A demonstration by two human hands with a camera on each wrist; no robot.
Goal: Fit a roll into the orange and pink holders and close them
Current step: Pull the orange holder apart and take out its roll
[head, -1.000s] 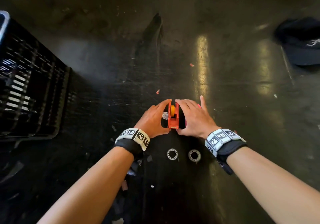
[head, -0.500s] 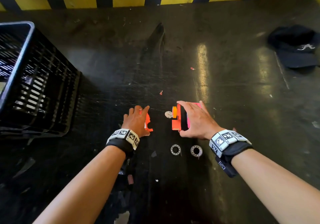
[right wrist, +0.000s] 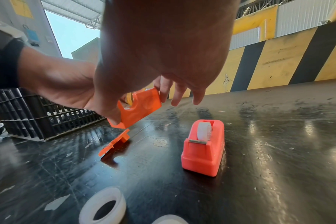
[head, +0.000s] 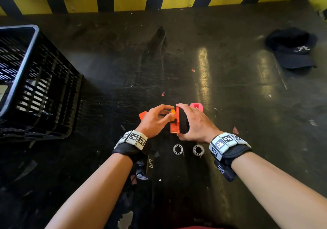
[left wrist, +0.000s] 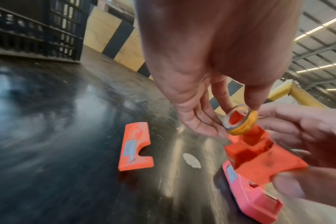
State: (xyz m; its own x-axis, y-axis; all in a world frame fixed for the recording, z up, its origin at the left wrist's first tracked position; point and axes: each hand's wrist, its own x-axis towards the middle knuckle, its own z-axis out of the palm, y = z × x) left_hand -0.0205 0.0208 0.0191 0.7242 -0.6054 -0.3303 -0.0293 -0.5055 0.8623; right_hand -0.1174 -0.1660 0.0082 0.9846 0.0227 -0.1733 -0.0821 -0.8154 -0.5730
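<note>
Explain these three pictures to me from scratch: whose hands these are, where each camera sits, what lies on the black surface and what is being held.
No machine here: a person works with bare hands, wearing one camera on the head and one on each wrist. The head view looks down at both arms; each wrist view looks along its own hand.

The right hand grips the opened orange tape dispenser. The left hand pinches a yellow-edged tape ring at it.

On the black surface lie the dispenser's detached orange side cover, a pink tape dispenser already holding a white roll, two loose white rolls, a black crate and a dark cap.
</note>
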